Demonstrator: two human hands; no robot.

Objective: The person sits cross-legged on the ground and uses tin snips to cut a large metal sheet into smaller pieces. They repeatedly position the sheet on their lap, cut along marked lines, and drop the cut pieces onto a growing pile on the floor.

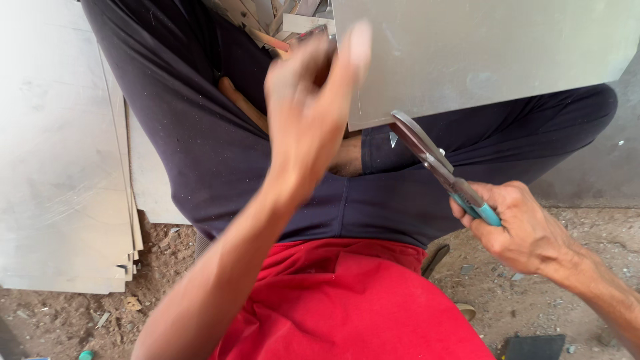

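Red cloth of the person's shirt (347, 300) fills the bottom of the view, with dark trousers (200, 133) stretched over both bent knees above it. Dirt floor (533, 293) shows to either side, scattered with small scraps. The right hand (517, 223) is closed around the teal handles of a pair of metal snips (433, 163), whose blades point up and to the left and meet the lower edge of a grey sheet (480, 53). That sheet lies across the right thigh and reaches the top edge of the view. The left hand (310, 107) is raised in front of the lap, blurred, with its fingers bunched and its thumb (357, 47) against the sheet's left edge; whether it pinches the sheet I cannot tell. A stack of pale flat sheets (60, 167) rests on the ground at the left. Offcut strips (267, 17) lie between the knees at the top.
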